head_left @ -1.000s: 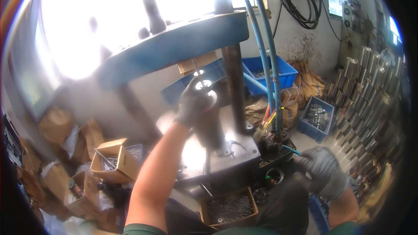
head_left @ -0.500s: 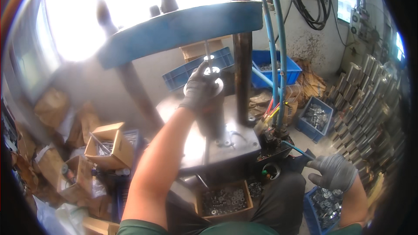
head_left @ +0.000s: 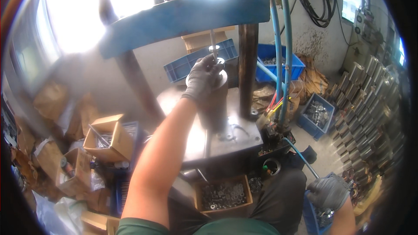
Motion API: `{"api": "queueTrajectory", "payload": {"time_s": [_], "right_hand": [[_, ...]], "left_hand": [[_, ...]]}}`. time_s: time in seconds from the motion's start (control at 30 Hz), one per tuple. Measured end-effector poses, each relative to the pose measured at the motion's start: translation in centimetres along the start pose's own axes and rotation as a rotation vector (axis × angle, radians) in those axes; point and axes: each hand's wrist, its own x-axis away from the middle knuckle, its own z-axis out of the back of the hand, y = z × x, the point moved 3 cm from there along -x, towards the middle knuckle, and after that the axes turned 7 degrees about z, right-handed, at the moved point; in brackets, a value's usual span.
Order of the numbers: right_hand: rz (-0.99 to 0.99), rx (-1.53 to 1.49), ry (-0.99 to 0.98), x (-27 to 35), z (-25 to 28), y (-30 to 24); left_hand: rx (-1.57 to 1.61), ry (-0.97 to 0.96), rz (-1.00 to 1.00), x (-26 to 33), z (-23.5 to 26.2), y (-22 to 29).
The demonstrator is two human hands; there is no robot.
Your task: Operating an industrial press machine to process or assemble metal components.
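Note:
My left hand (head_left: 202, 77), in a grey glove, reaches up to a thin upright metal rod (head_left: 213, 39) under the blue press beam (head_left: 187, 15). Its fingers close round the rod, beside bright round metal pieces on it. Below the hand stands a wide metal cylinder (head_left: 214, 111) on the press's steel table (head_left: 191, 143). Low at the right, my gloved right hand (head_left: 328, 191) is curled at the end of a thin blue-and-metal lever (head_left: 300, 153). It sits above a blue bin (head_left: 310, 217) of small metal parts, and its fingertips are partly hidden.
Between my knees is a wooden box (head_left: 224, 196) of washers and small parts. Cardboard boxes (head_left: 111, 141) crowd the left. Stacked metal tubes (head_left: 365, 113) stand at the right, past another blue bin (head_left: 315, 117). Blue hoses (head_left: 285, 39) run down beside the press column (head_left: 248, 61).
My right hand has moved down and curled from a looser, spread pose; the lever now slopes more steeply. My left hand stays at the rod. The view has shifted slightly.

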Motion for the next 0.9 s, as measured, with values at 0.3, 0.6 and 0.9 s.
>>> {"api": "queueTrajectory", "payload": {"time_s": [0.3,0.6,0.9], "right_hand": [[-0.067,-0.012,-0.058,0.0,0.9,0.0],[-0.038,-0.007,-0.075,-0.2,0.9,0.0],[0.120,0.280,0.897,-2.5,6.7,0.7]], "left_hand": [[-0.251,0.038,-0.085,0.1,-0.5,0.7],[-0.096,-0.004,-0.078,-0.2,-0.4,0.1],[-0.185,-0.028,0.001,0.5,-0.7,0.8]]}}
